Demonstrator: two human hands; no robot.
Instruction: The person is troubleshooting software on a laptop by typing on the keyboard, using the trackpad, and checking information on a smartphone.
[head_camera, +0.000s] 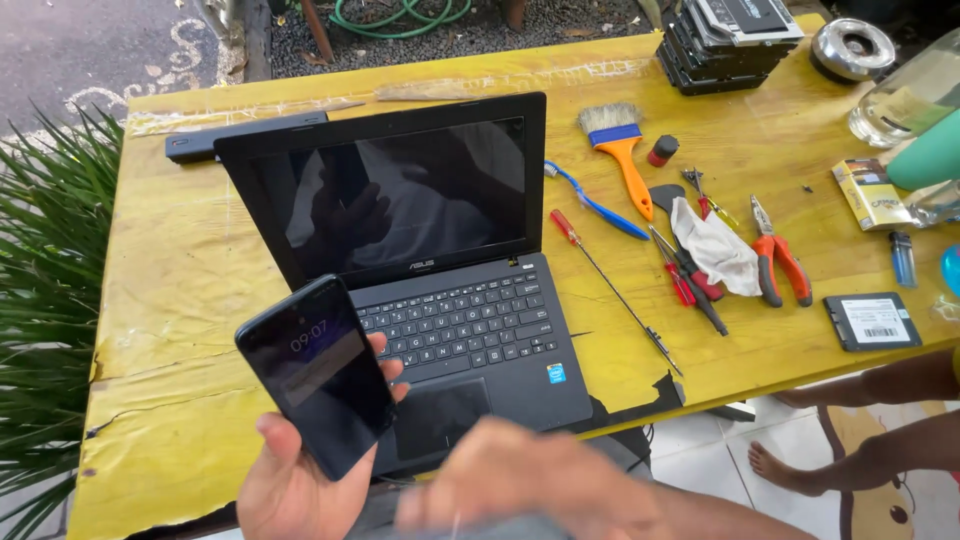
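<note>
Phone gripped in left hand, long axis tilted upper left; right hand blurred beside, fingers unreadable.

Left hand is holding a dark phone up at about 7 o'clock, screen glowing faintly. Right hand is blurring past at 6. Black laptop is sitting open, screen dark, on the yellow table. Brush, screwdriver and pliers are lying out toward 2 o'clock.
</note>
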